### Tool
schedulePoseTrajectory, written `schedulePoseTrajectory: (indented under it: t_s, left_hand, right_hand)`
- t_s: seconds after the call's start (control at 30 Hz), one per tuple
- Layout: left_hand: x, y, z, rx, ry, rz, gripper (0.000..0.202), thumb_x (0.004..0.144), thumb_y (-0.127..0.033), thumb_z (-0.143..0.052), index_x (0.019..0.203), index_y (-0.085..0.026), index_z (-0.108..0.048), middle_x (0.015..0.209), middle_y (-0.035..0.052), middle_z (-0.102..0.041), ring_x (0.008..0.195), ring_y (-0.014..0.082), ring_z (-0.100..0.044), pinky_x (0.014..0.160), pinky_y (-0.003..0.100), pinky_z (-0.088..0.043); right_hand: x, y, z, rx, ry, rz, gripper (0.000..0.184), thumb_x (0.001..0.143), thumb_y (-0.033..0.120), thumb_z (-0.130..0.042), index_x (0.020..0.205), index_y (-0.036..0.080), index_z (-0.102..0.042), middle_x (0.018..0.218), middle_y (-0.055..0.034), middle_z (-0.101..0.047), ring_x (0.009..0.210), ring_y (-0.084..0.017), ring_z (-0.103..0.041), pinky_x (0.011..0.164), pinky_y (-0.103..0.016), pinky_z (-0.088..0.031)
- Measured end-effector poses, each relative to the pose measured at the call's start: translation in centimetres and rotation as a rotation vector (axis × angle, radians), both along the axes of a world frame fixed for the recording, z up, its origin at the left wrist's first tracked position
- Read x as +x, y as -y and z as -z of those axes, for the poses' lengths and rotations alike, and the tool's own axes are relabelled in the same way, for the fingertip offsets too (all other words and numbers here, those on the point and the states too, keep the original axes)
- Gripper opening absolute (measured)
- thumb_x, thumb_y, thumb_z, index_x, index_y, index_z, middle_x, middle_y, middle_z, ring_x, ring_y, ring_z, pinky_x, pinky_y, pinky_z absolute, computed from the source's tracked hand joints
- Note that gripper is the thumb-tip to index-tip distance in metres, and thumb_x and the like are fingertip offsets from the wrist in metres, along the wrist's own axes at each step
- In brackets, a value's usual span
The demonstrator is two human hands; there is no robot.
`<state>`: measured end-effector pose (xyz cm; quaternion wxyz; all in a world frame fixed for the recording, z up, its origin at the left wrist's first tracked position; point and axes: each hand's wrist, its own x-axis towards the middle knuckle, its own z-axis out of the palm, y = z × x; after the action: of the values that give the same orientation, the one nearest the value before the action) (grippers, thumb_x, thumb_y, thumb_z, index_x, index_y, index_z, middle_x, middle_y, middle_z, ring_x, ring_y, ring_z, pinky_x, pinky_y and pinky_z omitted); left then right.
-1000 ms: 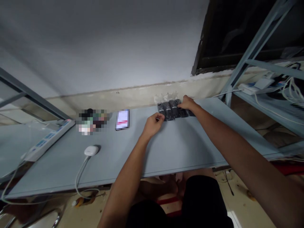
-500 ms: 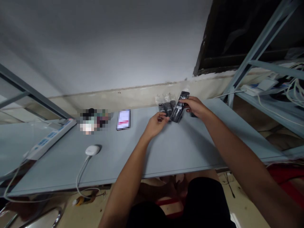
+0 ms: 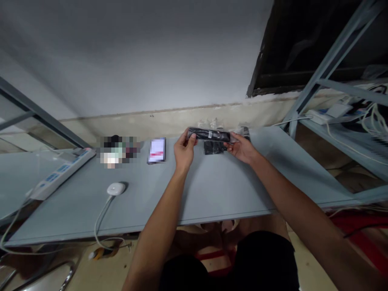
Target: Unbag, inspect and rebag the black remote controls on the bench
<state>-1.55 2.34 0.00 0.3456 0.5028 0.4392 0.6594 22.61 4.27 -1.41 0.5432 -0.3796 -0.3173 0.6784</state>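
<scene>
Left hand (image 3: 184, 148): curled around the left end of the black packet, thumb on top, firm hold.
Right hand (image 3: 241, 148): partly open, thumb and fingers pinching the right end at the clear wrapping.
Black packet (image 3: 209, 134): long, sealed in clear plastic, raised between both hands; long axis left to right, close to parallel with the wall; one end in each hand, neither hand clearly nearer.
Dark stack (image 3: 214, 147): on the worktop, just in front of the packet, between the hands.
Clear bags (image 3: 212, 123): behind the packet, by the wall.
Dark item (image 3: 245, 131): beyond the right hand, at the back edge; kind too small to tell.
Phone (image 3: 157, 150): left of the left hand, screen lit.
Blurred items (image 3: 118, 151): further left; kind hidden by blur.
White puck (image 3: 116, 188): corded, toward the front edge.
Worktop (image 3: 212, 194): grey, bearing all of the above.
</scene>
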Motion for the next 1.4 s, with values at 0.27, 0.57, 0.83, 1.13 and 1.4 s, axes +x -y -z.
schedulePoseTrajectory:
  t_s: [0.27, 0.57, 0.83, 1.13, 1.4]
  left_hand:
    - [-0.3, 1.3, -1.7, 0.167, -0.064, -0.177, 0.031, 0.094, -0.051, -0.072, 0.109, -0.026, -0.084, 0.106, 0.0061, -0.076, 0.083, 0.0151, -0.068, 0.071, 0.029, -0.057]
    - [-0.2, 1.8, -2.2, 0.250, -0.111, -0.183, 0.028, 0.096, -0.051, -0.071, 0.092, -0.026, -0.083, 0.106, 0.0066, -0.075, 0.104, 0.0204, -0.068, 0.079, 0.030, -0.056]
    - [-0.1, 1.0, -1.4, 0.134, -0.001, -0.186, 0.037, 0.095, -0.057, -0.070, 0.110, -0.025, -0.081, 0.098, 0.0054, -0.077, 0.090, 0.0178, -0.070, 0.071, 0.027, -0.055]
    - [-1.5, -0.5, -0.3, -0.011, 0.104, -0.277, 0.041, 0.094, -0.051, -0.070, 0.124, -0.024, -0.076, 0.106, 0.0060, -0.076, 0.089, 0.0158, -0.070, 0.064, 0.021, -0.053]
    - [-2.7, 0.1, -0.2, 0.264, -0.351, -0.493, 0.043, 0.097, -0.041, -0.069, 0.137, -0.025, -0.068, 0.138, 0.0127, -0.067, 0.132, 0.0263, -0.060, 0.115, 0.043, -0.048]
  right_hand:
    - [0.0, 0.8, 0.6, -0.054, -0.029, -0.261, 0.016, 0.089, 0.035, -0.076, 0.095, 0.024, -0.066, 0.091, -0.0049, -0.080, 0.080, -0.020, -0.080, 0.058, -0.024, -0.060]
    - [0.2, 1.4, 0.8, -0.014, -0.017, -0.351, 0.030, 0.085, 0.038, -0.078, 0.108, 0.024, -0.067, 0.094, -0.0079, -0.079, 0.085, -0.024, -0.081, 0.064, -0.029, -0.063]
    - [0.6, 1.7, 0.6, 0.041, -0.023, -0.511, 0.037, 0.084, 0.036, -0.080, 0.116, 0.021, -0.070, 0.106, -0.0094, -0.081, 0.085, -0.023, -0.081, 0.060, -0.026, -0.064]
    - [1.1, 1.1, 1.0, 0.065, 0.043, -0.542, 0.051, 0.079, 0.015, -0.088, 0.127, 0.022, -0.072, 0.112, -0.0069, -0.081, 0.092, -0.022, -0.083, 0.062, -0.020, -0.067]
    - [1.7, 0.3, 1.2, 0.092, 0.124, -0.499, 0.047, 0.085, 0.009, -0.083, 0.129, 0.021, -0.071, 0.112, -0.0078, -0.081, 0.094, -0.020, -0.083, 0.065, -0.017, -0.067]
